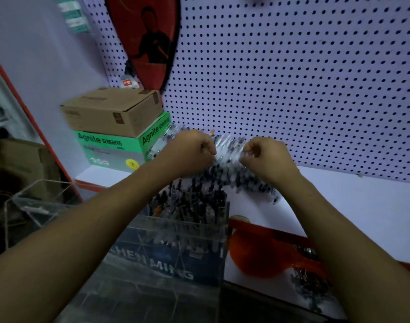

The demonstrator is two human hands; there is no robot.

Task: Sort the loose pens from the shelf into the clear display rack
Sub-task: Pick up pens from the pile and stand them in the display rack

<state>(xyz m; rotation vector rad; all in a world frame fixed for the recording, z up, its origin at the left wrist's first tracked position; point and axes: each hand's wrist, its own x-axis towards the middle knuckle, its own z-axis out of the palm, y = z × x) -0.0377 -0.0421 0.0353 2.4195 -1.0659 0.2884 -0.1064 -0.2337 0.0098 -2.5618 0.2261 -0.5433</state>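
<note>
Head view: both hands are raised over the white shelf point(339, 206). A blurred bundle of clear pens point(227, 148) is gripped at its ends by the left hand point(192, 150) and the right hand point(266, 157), fingers curled. More loose pens point(252, 185) are lying on the shelf beneath. The clear display rack point(176, 241), already partly filled, is standing nearer. The bundle should probably be kept level and lowered tips-down into one compartment.

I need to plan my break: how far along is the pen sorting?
Done: the clear display rack already holds many upright pens. In hand: left hand and right hand grip a blurred bundle of clear pens. Left: loose dark-capped pens remain on the white shelf.
</note>
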